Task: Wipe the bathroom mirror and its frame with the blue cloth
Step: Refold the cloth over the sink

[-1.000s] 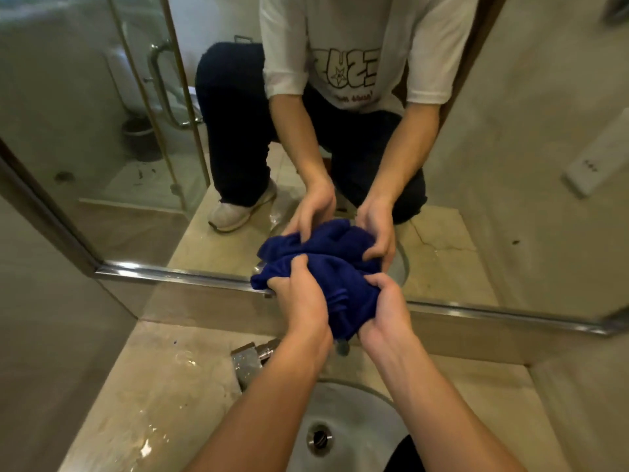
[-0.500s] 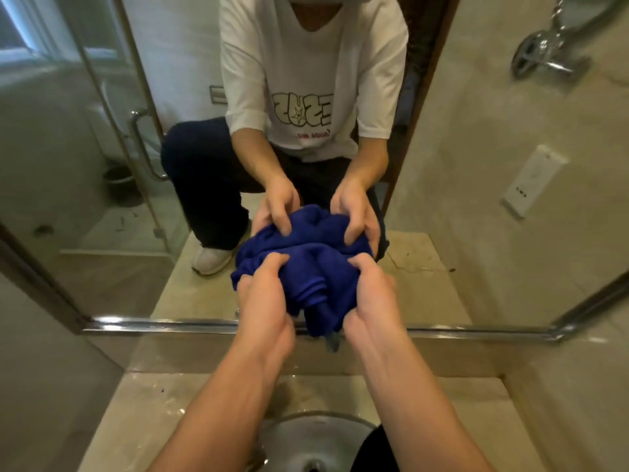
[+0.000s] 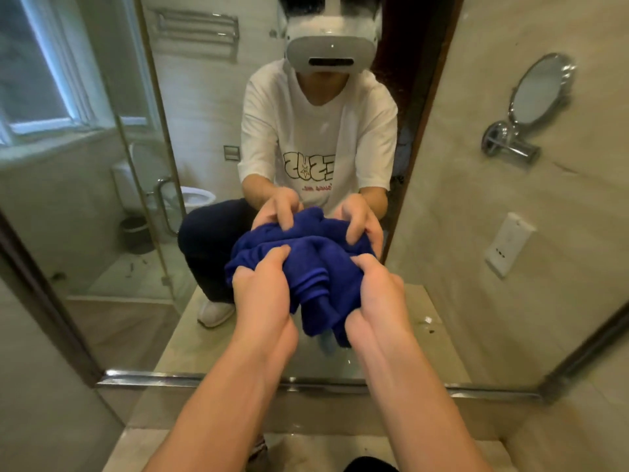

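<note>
Cloth (image 3: 308,270), blue, bunched up btwn both hands, pressed vs mirror (image 3: 112,233) glass above frame (image 3: 149,378) bottom rail. L hand (image 3: 262,294) fingers curled tight into its left side; R hand (image 3: 377,294) clenched on right side. 1 fold hangs below btwn wrists.

Blue cloth (image 3: 308,267) bunched vs mirror (image 3: 170,233), above metal frame (image 3: 153,378).

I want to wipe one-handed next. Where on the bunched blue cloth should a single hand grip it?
Grip the thick upper bundle of the blue cloth, where the left hand and right hand now pinch it from either side. Come from the near side, palm toward the mirror. The lower tail hangs loose and narrow, so it likely gives a poor wiping pad.
</note>
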